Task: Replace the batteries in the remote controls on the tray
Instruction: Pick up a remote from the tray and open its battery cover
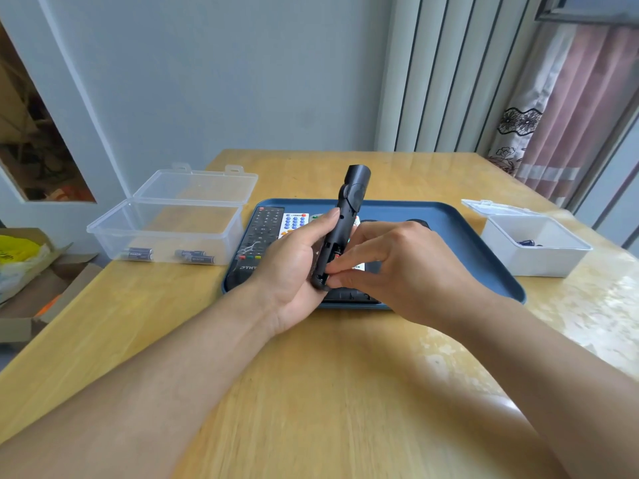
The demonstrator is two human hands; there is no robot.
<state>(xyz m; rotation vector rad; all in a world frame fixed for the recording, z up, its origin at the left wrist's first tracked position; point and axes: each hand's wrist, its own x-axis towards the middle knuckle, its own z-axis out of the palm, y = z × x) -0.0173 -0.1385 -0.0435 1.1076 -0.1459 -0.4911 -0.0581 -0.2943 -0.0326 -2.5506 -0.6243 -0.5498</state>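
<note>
I cradle the black remote (340,233) tilted above the blue tray (484,236) in my left hand (290,271), fingers wrapped round it so its open battery bay faces my right hand (397,267), whose fingers pinch inside it; two remotes show flat on the tray, four batteries (169,254) wait in the clear box (166,216).

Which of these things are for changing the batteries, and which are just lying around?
For the job: the black remote held in the left hand, the right hand working at its open battery slot, the remotes on the blue tray, the batteries in the clear box, the small white box.

Just lying around: cardboard boxes, yellow bag, curtain.
</note>
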